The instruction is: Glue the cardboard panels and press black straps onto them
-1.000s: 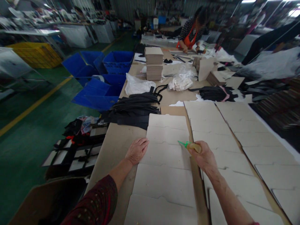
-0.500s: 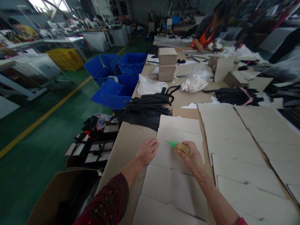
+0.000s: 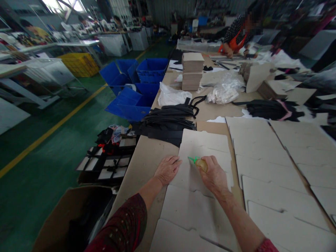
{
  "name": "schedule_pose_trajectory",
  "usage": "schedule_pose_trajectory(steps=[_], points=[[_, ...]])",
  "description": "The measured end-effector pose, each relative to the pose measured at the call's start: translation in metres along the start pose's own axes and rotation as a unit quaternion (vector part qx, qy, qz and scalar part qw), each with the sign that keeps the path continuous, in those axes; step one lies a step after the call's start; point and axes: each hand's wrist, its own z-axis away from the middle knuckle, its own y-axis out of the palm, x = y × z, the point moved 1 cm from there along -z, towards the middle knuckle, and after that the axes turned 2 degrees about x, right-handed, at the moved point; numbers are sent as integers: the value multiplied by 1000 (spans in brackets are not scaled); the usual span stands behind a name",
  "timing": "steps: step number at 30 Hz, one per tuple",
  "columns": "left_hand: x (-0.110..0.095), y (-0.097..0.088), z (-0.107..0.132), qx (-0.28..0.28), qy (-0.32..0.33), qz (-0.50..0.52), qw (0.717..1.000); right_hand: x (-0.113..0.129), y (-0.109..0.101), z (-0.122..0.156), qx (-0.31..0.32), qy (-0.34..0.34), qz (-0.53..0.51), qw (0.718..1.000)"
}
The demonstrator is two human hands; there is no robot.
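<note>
My right hand point(image 3: 214, 175) is wrapped round a small yellowish squeeze bottle point(image 3: 202, 165) with a green nozzle point(image 3: 192, 159); it looks like a glue bottle. The nozzle points left, just over a pale cardboard sheet point(image 3: 210, 143). Whether its tip touches the surface I cannot tell. My left hand point(image 3: 168, 169) lies flat at the sheet's left edge, fingers stretched out and holding nothing. More pale sheets point(image 3: 183, 206) overlap in a row towards me.
Further rows of cardboard sheets point(image 3: 265, 164) cover the table's right side. Beyond lie black strips point(image 3: 168, 122), plastic bags point(image 3: 173, 95) and a cardboard stack point(image 3: 192, 71). Blue bins point(image 3: 131, 101) and an open carton point(image 3: 60, 213) stand left. A co-worker point(image 3: 236, 38) is at the far end.
The view has swung slightly left. My right hand has shifted a little left over the sheet, and the bottle is tilted more steeply. My left hand stays at the sheet's edge.
</note>
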Motion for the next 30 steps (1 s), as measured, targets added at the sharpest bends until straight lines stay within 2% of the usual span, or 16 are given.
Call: schedule_pose_trajectory(steps=[5,9,13,17,19,20,22,24,26,30], points=[[0,0,-1,1,0,-1,1000,-10,-6,-2,16,16,-3,1000],[-1,-1,-1,4,1,-1,1000,-19,-8,-2,30,38,-54,997],[-3,-2,-2,7,-3,0,1000,-21,2,-3,22,53,-117,991],[-3,-4,-3,10,-6,2,1000,-15,17,-6,-18,77,-199,977],[-3,-4,-3,12,-7,3,1000,-13,21,-8,-47,135,-295,945],[-3,-4,-3,13,-7,4,1000,-14,22,-9,-64,179,-356,915],[-2,-5,-1,14,-6,4,1000,-19,19,-10,-103,265,-464,839],[-1,-5,1,14,-8,3,1000,-30,10,-11,-143,305,-525,782],[1,-6,-1,7,-16,0,1000,-45,-3,-12,-168,302,-538,769],[9,-7,-26,-9,-19,-8,1000,-78,-30,-15,-202,286,-497,794]])
